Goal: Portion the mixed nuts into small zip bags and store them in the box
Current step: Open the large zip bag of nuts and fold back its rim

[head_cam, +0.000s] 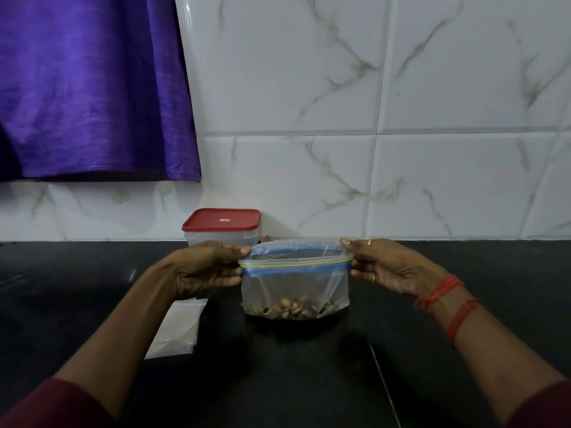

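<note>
**Holding the nut bag by both top corners**

Standing at the black stone countertop (309,366), the person held a clear plastic zip bag with a blue and green zip strip (295,285) upright in front of them. The left hand (207,267) pinched the bag's left top corner and the right hand (386,267), with red thread (445,291) round its wrist, pinched the right top corner. The mouth was open, the far edge bowed away from the straight near edge. A shallow layer of brown and tan mixed nuts (293,310) lay in the bottom, which rested on the counter.

Just behind the left hand, against the white marble-veined wall tiles (432,88), stood a translucent square plastic box with a red lid (222,225), lid on. Small flat clear bags (179,329) lay on the counter by the left forearm, partly hidden by it. A purple cloth (92,88) hung at the upper left. Bare counter stretched to the right of the bag and in front of it, toward the near edge.
</note>
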Motion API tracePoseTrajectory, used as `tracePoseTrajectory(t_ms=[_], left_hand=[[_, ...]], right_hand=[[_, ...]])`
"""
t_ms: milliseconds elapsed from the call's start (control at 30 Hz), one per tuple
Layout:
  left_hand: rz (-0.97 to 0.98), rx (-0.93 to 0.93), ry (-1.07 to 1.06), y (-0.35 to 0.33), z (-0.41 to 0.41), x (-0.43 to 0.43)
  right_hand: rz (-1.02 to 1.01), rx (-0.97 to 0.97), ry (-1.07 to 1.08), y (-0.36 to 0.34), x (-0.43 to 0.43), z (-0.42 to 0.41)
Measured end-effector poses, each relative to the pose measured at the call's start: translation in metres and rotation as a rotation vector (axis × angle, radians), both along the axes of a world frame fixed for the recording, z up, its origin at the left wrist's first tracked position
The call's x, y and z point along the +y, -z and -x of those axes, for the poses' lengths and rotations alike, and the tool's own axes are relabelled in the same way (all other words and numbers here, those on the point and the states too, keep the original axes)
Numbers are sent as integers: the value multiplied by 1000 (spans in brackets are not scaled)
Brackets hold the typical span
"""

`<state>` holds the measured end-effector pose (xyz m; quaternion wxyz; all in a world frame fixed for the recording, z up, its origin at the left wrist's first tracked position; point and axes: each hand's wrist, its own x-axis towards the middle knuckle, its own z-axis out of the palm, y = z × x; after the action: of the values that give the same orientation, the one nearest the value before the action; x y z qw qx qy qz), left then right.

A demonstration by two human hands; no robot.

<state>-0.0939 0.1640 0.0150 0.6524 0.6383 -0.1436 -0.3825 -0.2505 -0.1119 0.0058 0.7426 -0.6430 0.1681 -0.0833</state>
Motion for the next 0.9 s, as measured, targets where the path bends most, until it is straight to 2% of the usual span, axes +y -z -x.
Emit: tracePoseTrajectory(t_ms=[267,500,633,733,833,900], left_hand=[[-167,-182,-48,-11,-5,6],[-198,-171,-37,-13,1,6],[-218,-203,-87,-12,4,-1],[-93,-146,-179,-14,2,-6],[131,23,-257,-15,2,-10],[206,96,-258,-15,4,-10]], right_hand=[[172,109,20,-5,-8,2],[-13,6,9,-5,-8,1],[-12,26,22,-2,-2,-2],[-29,-2,72,-4,0,-5],[-152,-113,95,-8,2,-5],[-218,-165,87,-8,4,-5]])
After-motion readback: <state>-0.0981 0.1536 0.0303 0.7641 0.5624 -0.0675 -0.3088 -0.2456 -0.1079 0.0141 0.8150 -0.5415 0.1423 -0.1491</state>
